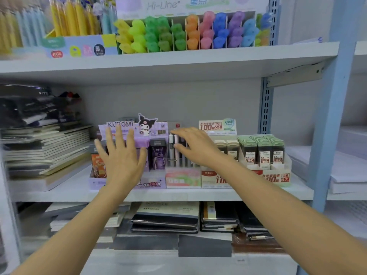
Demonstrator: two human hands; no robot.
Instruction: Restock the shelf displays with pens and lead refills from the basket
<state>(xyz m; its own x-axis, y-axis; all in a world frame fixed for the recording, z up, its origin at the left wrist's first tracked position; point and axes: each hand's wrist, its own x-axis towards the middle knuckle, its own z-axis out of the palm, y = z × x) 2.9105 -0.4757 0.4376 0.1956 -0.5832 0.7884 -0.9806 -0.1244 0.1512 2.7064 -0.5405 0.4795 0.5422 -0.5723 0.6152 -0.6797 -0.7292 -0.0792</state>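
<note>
- The pens (179,155) stand upright in a pink-and-green display box (182,180) on the middle shelf (258,193), between a purple Kuromi display box (154,133) on the left and the lead refill display (278,178) on the right.
- The right hand (196,147) reaches in over the pens. Its index finger and thumb lie either side of the top of a pale pen at the left of the row, but the blur hides whether they actually pinch it.
- The left hand (121,157) is wide open, with straight, spread fingers and the palm toward the front of the Kuromi display box. It holds nothing, and I cannot tell whether it touches the box.
- In the lead refill display, beige-topped cases (226,145) stand just beside the right wrist, and green-topped cases (262,149) fill the tiers further right.
- A stack of notebooks (45,147) lies on the same shelf, to the left of the Kuromi box.
- On the upper shelf is a tray of highlighters (190,32) sorted by colour, from yellow through green, orange, pink and blue, with yellow pens (69,16) to its left.
- The lower shelf holds dark notebooks (166,221) lying flat in piles.
</note>
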